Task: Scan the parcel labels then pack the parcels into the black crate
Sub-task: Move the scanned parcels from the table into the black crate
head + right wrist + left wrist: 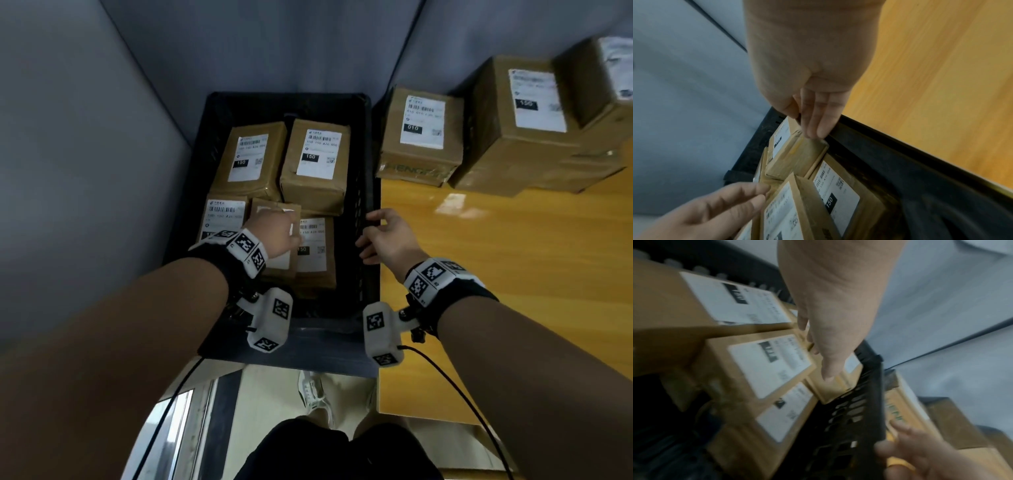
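Left hand, fingers relaxed, hovers over 5 parcels in the crate; right hand loose beside its rim.

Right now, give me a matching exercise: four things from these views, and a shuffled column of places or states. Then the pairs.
Things:
1. left hand
2. right hand
3. parcel marked 010
4. black crate

Places or states:
A. on the yellow table, outside the crate
B. holds several labelled parcels
C. open, at the crate's right rim
D. over the near parcels inside the crate

Pairs: 1-D, 2-C, 3-A, 4-B
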Motion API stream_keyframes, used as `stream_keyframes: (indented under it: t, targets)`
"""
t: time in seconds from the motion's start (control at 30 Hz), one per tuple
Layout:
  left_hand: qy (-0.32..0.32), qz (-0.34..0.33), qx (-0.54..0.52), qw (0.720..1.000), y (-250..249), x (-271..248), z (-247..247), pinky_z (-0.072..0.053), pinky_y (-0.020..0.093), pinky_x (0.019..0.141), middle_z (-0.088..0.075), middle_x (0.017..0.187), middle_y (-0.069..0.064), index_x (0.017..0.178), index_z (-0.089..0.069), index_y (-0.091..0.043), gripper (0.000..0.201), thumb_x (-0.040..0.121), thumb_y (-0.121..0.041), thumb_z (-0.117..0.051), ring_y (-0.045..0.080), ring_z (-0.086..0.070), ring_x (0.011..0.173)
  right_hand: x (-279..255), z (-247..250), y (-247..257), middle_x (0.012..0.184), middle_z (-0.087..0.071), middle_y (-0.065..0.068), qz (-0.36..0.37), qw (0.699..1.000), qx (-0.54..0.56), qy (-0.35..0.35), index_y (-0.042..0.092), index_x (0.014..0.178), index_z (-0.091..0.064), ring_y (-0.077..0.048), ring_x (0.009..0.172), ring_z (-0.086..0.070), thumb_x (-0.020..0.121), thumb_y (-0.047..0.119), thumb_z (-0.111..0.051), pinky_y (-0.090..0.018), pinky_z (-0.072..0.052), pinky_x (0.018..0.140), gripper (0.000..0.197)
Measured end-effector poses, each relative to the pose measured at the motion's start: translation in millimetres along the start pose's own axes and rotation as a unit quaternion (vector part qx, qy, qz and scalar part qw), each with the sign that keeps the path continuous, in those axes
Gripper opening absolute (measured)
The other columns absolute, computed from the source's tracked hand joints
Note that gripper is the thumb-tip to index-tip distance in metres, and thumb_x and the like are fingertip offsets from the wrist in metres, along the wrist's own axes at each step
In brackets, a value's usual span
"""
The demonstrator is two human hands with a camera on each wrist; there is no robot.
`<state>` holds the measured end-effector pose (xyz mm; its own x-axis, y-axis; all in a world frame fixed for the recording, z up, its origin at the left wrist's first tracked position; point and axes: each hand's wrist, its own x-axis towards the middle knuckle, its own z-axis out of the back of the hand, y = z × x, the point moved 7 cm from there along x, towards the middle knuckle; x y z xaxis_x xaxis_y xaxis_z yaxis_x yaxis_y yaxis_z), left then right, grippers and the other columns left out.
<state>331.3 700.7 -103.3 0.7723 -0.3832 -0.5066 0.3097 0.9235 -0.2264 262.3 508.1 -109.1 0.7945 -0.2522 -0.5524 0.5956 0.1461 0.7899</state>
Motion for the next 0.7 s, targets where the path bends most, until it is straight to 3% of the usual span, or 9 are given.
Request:
stream_keyframes:
  t: [0.17,0.27,0.33,0.4,0.53,0.63,0.7]
  targets:
    - [-0.036,-0.009,-0.061,0.997,-41.3,6.7,39.2,-0.038,0.034,0.102,-0.046,0.141,0.014,0.138,-0.046,-0.012,0.049,0.097,-0.037,-0.050,0.028,-0.045,0.127,3.2,59.5,9.8,0.093,-0.066,-0.015,0.006,0.999,-0.014,-0.036,0.014,0.125,-0.047,-0.027,0.073,-0.063,0.099,0.009,-0.046,-0.040,-0.058,0.067,0.026]
    - [-0.060,-0.012,-0.086,0.994,-74.5,14.2,60.1,-0.040,0.033,0.102,-0.047,0.139,0.013,0.135,-0.049,-0.012,0.046,0.096,-0.036,-0.051,0.027,-0.048,0.125,7.1,113.0,22.3,0.091,-0.065,-0.011,0.036,0.994,-0.021,-0.097,0.012,0.126,-0.049,-0.024,0.074,-0.063,0.099,0.010,-0.048,-0.036,-0.056,0.063,0.028]
    - [-0.070,-0.024,-0.096,0.993,-102.7,19.7,72.3,-0.040,0.031,0.100,-0.050,0.137,0.011,0.133,-0.050,-0.011,0.044,0.096,-0.036,-0.051,0.026,-0.049,0.123,7.6,151.0,33.7,0.090,-0.064,-0.008,0.066,0.985,-0.059,-0.148,0.012,0.126,-0.050,-0.025,0.077,-0.065,0.097,0.011,-0.050,-0.040,-0.059,0.069,0.028]
    - [-0.076,-0.034,-0.093,0.992,-131.0,27.5,82.6,-0.038,0.028,0.092,-0.051,0.135,0.010,0.134,-0.050,-0.013,0.044,0.097,-0.036,-0.050,0.026,-0.050,0.121,4.8,187.9,46.8,0.090,-0.063,-0.005,0.100,0.971,-0.104,-0.192,0.012,0.124,-0.051,-0.027,0.082,-0.066,0.095,0.013,-0.053,-0.045,-0.058,0.076,0.029]
    - [-0.084,-0.060,-0.114,0.988,-190.5,47.7,101.6,-0.042,0.032,0.097,-0.051,0.136,0.008,0.132,-0.050,-0.015,0.043,0.096,-0.038,-0.051,0.024,-0.052,0.119,-0.9,254.0,72.7,0.097,-0.062,-0.004,0.155,0.931,-0.202,-0.262,0.011,0.123,-0.053,-0.025,0.083,-0.061,0.092,0.014,-0.054,-0.034,-0.050,0.068,0.031]
    - [-0.097,-0.078,-0.127,0.984,-236.4,60.6,119.2,-0.042,0.033,0.101,-0.051,0.139,0.007,0.132,-0.051,-0.014,0.041,0.096,-0.035,-0.051,0.024,-0.052,0.122,3.6,293.1,91.0,0.120,-0.058,-0.012,0.188,0.893,-0.282,-0.296,0.010,0.120,-0.058,-0.031,0.111,-0.054,0.089,0.014,-0.055,-0.038,-0.048,0.085,0.032]
    - [-0.111,-0.090,-0.125,0.982,-264.3,69.2,132.0,-0.042,0.036,0.102,-0.053,0.136,0.006,0.130,-0.052,-0.015,0.040,0.096,-0.036,-0.051,0.023,-0.053,0.121,8.8,314.7,101.5,0.124,-0.053,-0.015,0.197,0.870,-0.324,-0.316,0.009,0.119,-0.060,-0.034,0.118,-0.046,0.086,0.017,-0.057,-0.040,-0.041,0.094,0.034]
